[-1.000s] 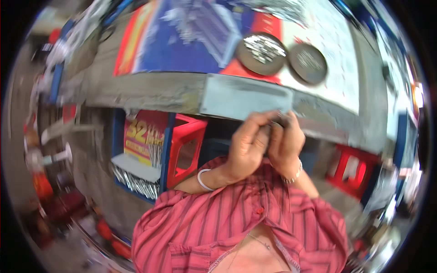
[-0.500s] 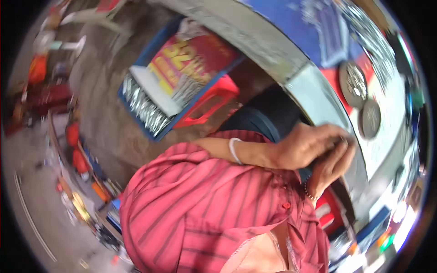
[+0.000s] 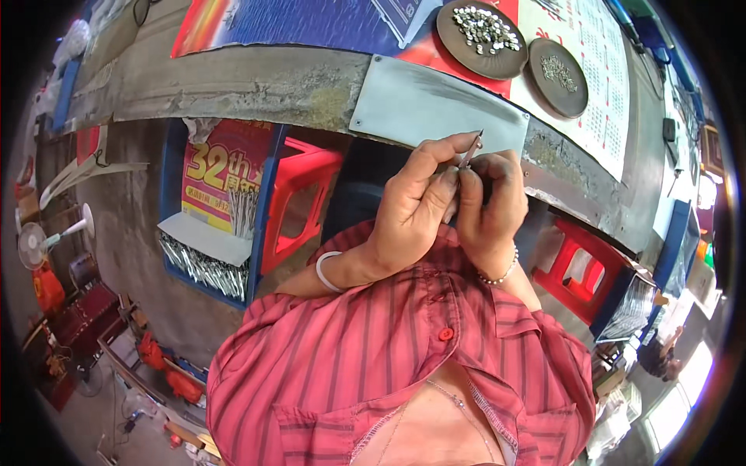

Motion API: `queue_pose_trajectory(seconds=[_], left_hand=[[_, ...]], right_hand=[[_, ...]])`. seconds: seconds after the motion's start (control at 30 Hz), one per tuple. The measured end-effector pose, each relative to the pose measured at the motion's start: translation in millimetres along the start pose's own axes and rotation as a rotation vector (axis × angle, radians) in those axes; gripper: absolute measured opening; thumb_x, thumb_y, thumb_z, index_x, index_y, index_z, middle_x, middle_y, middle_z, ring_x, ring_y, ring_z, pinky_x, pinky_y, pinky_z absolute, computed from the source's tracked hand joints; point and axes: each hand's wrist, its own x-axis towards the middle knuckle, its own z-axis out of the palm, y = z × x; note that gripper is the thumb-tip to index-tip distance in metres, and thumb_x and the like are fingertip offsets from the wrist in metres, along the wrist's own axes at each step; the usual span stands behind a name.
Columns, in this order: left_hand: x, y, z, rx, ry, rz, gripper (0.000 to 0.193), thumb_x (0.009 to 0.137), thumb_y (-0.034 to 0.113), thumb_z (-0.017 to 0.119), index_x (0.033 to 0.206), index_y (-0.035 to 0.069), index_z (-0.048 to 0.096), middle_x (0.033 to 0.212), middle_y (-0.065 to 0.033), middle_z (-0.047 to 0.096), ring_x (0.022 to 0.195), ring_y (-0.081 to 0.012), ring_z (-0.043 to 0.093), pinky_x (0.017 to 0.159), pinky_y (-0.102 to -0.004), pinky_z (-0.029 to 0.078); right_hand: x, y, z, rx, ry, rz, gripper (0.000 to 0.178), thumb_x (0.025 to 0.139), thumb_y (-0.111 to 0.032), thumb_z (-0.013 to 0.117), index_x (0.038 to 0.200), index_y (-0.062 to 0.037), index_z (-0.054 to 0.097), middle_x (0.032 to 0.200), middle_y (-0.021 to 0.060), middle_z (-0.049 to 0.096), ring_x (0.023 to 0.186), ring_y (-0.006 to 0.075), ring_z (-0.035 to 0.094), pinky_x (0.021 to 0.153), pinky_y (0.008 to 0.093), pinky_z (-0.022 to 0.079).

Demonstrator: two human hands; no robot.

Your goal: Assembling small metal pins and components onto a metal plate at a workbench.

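Observation:
A slim pointed metal piece [image 3: 470,149] stands between my fingertips, its dark tip pointing up and away from me. My left hand [image 3: 420,202], with a white bangle at the wrist, pinches it between thumb and bent forefinger. My right hand [image 3: 492,203], a beaded bracelet at its wrist, is closed with thumb and fingers around the lower end, which the fingers partly hide. Both hands are raised in front of the striped red shirt, close to the near edge of the workbench [image 3: 311,92]. The hands' nearest surface is a pale metal plate [image 3: 435,101] fixed on that edge.
On the bench lie a brown dish of small shiny parts [image 3: 458,58] and a smaller dish of tiny pieces [image 3: 536,74], over printed sheets [image 3: 311,23]. A blue crate [image 3: 268,225] with many slim metal pieces stands left, beside a red stool [image 3: 291,206]; another red stool [image 3: 571,268] is at right.
The view has swung round, so the bench now lies across the top. My hands, earlier blurred together at the right, are now mid-view with the metal piece plainly showing between them.

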Motion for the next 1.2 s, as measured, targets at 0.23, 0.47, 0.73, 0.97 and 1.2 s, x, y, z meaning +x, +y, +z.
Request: queue_pose_trajectory(seconds=[0.23,0.47,0.73,0.97,1.2], left_hand=[[3,-9,4,-0.11,-0.045,-0.025,0.033,0.096,0.005,0.043,0.129,0.001,0.044,0.092,0.0017,0.052,0.06,-0.0001,0.038,0.052,-0.0152,0.033],[4,6,5,-0.101,-0.079,-0.068,0.036,0.096,0.004,0.044,0.132,0.001,0.042,0.09,0.0005,0.056,0.061,0.0,0.04,0.053,-0.0152,0.035],[-1,1,0,0.2,-0.056,0.118,0.032,0.095,0.005,0.045,0.127,0.001,0.048,0.097,-0.0046,0.062,0.078,-0.0075,0.056,0.07,-0.0232,0.047],[-37,33,-93,0.461,0.322,0.011,0.02,0.089,0.007,0.052,0.108,0.0,0.055,0.081,-0.011,0.062,0.064,-0.0117,0.059,0.058,-0.0274,0.048],[-109,56,-245,1.335,0.645,-0.317,0.014,0.082,0.01,0.057,0.093,0.001,0.061,0.087,-0.0189,0.064,0.082,-0.0347,0.063,0.073,-0.0395,0.049]], right_hand=[[10,-2,-14,0.591,-0.131,0.618,0.014,0.095,-0.01,0.045,0.088,0.0009,0.05,0.07,0.0051,0.052,0.059,0.0098,0.048,0.053,0.024,0.04],[19,15,-14,0.379,-0.077,0.136,0.008,0.082,-0.003,0.06,0.083,0.0018,0.053,0.071,0.0105,0.052,0.059,0.017,0.052,0.052,0.0273,0.041],[-3,-9,-10,0.427,-0.06,0.519,0.019,0.098,-0.014,0.043,0.103,0.0001,0.053,0.084,0.0003,0.052,0.072,0.009,0.048,0.064,0.0224,0.04],[14,-3,-5,0.44,-0.299,0.153,0.031,0.096,-0.026,0.046,0.089,0.003,0.053,0.082,0.0104,0.054,0.079,0.0189,0.05,0.072,0.0284,0.039],[26,-14,-1,0.376,-0.48,0.084,0.024,0.094,-0.02,0.048,0.093,0.0039,0.054,0.087,0.0112,0.053,0.077,0.0208,0.053,0.07,0.0292,0.042]])
